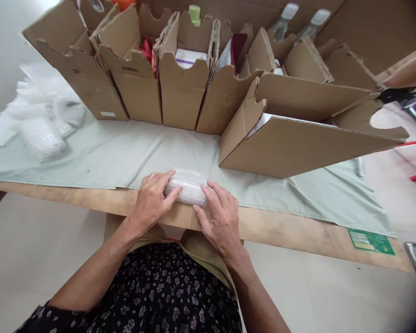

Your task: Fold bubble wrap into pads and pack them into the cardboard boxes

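A small bubble-wrap roll [189, 186] lies at the front edge of the cloth-covered table, its layers clear and whitish. Whether anything is inside it I cannot tell. My left hand [154, 196] grips its left end, thumb on the near side and fingers over the top. Round the right end, my right hand [220, 210] is closed, the thumb low at the near edge and the fingers on top. Both hands press the roll between them.
Several cardboard bins [183, 92] stand in a row behind, holding boxes, packets and bottles. A wide cardboard bin [291, 148] juts forward on the right. Loose bubble wrap [41, 134] is heaped at the left. A green label [370, 241] sits on the table's wooden edge.
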`<action>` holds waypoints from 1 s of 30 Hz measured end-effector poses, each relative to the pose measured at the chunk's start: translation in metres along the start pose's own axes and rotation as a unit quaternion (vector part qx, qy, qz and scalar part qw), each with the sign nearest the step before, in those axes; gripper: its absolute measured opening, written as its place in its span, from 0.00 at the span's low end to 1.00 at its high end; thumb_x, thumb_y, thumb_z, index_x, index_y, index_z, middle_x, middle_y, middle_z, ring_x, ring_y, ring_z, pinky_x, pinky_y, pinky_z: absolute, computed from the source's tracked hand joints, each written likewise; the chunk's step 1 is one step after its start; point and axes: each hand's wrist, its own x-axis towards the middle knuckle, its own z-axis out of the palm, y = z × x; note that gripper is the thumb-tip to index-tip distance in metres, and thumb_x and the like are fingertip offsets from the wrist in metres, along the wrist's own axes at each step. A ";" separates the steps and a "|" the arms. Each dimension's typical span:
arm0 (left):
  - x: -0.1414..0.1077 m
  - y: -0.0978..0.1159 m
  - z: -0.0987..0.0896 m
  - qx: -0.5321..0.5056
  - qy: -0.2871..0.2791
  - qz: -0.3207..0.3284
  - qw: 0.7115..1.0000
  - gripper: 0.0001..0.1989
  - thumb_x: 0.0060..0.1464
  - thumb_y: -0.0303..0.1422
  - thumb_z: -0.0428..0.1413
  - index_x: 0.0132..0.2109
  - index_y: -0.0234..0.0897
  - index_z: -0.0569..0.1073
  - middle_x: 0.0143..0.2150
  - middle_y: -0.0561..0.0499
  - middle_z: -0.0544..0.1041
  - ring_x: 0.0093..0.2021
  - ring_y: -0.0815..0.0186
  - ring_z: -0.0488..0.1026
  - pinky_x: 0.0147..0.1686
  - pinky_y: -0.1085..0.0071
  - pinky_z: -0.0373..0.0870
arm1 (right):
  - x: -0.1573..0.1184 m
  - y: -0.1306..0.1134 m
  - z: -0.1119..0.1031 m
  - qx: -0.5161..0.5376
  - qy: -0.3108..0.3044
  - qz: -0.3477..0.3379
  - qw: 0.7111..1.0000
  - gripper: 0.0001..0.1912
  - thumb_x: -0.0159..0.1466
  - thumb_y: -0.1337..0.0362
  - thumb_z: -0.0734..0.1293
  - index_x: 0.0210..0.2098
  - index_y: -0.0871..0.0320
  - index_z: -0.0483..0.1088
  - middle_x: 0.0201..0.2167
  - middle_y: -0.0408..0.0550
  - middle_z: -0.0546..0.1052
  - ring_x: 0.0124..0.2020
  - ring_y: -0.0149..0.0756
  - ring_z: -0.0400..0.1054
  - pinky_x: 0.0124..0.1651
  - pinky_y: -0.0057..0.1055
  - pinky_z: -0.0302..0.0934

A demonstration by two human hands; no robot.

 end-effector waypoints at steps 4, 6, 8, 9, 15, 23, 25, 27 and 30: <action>0.000 0.002 0.002 -0.044 0.020 -0.068 0.996 0.18 0.65 0.39 0.56 0.57 0.35 0.75 0.48 0.42 0.81 0.48 0.55 0.78 0.51 0.55 0.75 | 0.008 0.003 0.011 -0.021 -0.061 -0.009 0.998 0.18 0.71 0.64 0.66 0.60 0.55 0.71 0.60 0.56 0.76 0.59 0.52 0.69 0.57 0.50 0.63; -0.011 0.006 -0.003 -0.130 0.030 -0.128 0.983 0.23 0.65 0.42 0.57 0.62 0.35 0.72 0.54 0.41 0.80 0.51 0.56 0.79 0.49 0.58 0.78 | 0.012 0.006 0.014 0.011 -0.041 0.024 0.999 0.16 0.72 0.66 0.64 0.58 0.55 0.73 0.54 0.54 0.80 0.54 0.48 0.72 0.55 0.47 0.64; -0.024 0.014 -0.009 -0.228 0.031 -0.194 0.954 0.28 0.65 0.42 0.59 0.66 0.36 0.68 0.60 0.38 0.78 0.54 0.56 0.79 0.50 0.58 0.80 | 0.014 0.006 0.014 0.069 -0.001 0.071 0.995 0.14 0.73 0.65 0.63 0.55 0.55 0.75 0.49 0.52 0.82 0.49 0.45 0.75 0.53 0.44 0.66; -0.030 0.020 -0.011 -0.273 0.022 -0.220 0.936 0.29 0.64 0.42 0.59 0.68 0.36 0.67 0.62 0.37 0.77 0.56 0.55 0.79 0.53 0.57 0.80 | 0.014 0.005 0.013 0.103 0.013 0.097 0.990 0.13 0.73 0.64 0.63 0.54 0.54 0.76 0.47 0.51 0.83 0.47 0.43 0.75 0.52 0.43 0.67; -0.035 0.049 -0.009 -0.448 -0.067 -0.248 0.856 0.24 0.65 0.38 0.57 0.65 0.35 0.70 0.63 0.39 0.78 0.62 0.54 0.77 0.63 0.55 0.76 | 0.004 -0.017 -0.003 0.340 -0.062 0.198 0.917 0.11 0.71 0.59 0.65 0.49 0.55 0.77 0.39 0.46 0.83 0.38 0.37 0.76 0.43 0.33 0.70; -0.037 0.054 -0.009 -0.339 -0.106 -0.148 0.923 0.19 0.60 0.29 0.58 0.58 0.42 0.75 0.56 0.45 0.82 0.55 0.57 0.81 0.56 0.59 0.79 | -0.010 0.002 -0.042 0.390 -0.110 0.164 0.899 0.40 0.65 0.40 0.70 0.69 0.53 0.64 0.64 0.57 0.74 0.60 0.47 0.73 0.60 0.41 0.71; -0.039 0.057 -0.008 -0.314 -0.127 -0.093 0.936 0.21 0.59 0.26 0.57 0.59 0.43 0.74 0.57 0.47 0.82 0.56 0.58 0.80 0.59 0.59 0.78 | -0.006 0.009 -0.053 0.395 -0.148 0.153 0.894 0.45 0.63 0.38 0.72 0.71 0.53 0.62 0.64 0.57 0.74 0.61 0.48 0.73 0.59 0.40 0.71; -0.040 0.060 -0.006 -0.308 -0.132 -0.067 0.940 0.22 0.58 0.25 0.57 0.59 0.44 0.73 0.55 0.47 0.82 0.54 0.59 0.81 0.56 0.61 0.80 | -0.001 0.013 -0.062 0.381 -0.180 0.139 0.896 0.34 0.64 0.43 0.73 0.63 0.54 0.70 0.57 0.54 0.79 0.55 0.45 0.76 0.55 0.37 0.72; -0.036 0.061 -0.005 -0.299 -0.140 -0.049 0.942 0.22 0.57 0.25 0.58 0.58 0.45 0.72 0.49 0.49 0.83 0.49 0.62 0.82 0.49 0.66 0.82 | 0.009 0.016 -0.076 0.363 -0.216 0.128 0.897 0.14 0.68 0.52 0.71 0.46 0.54 0.78 0.41 0.45 0.83 0.41 0.36 0.77 0.43 0.29 0.70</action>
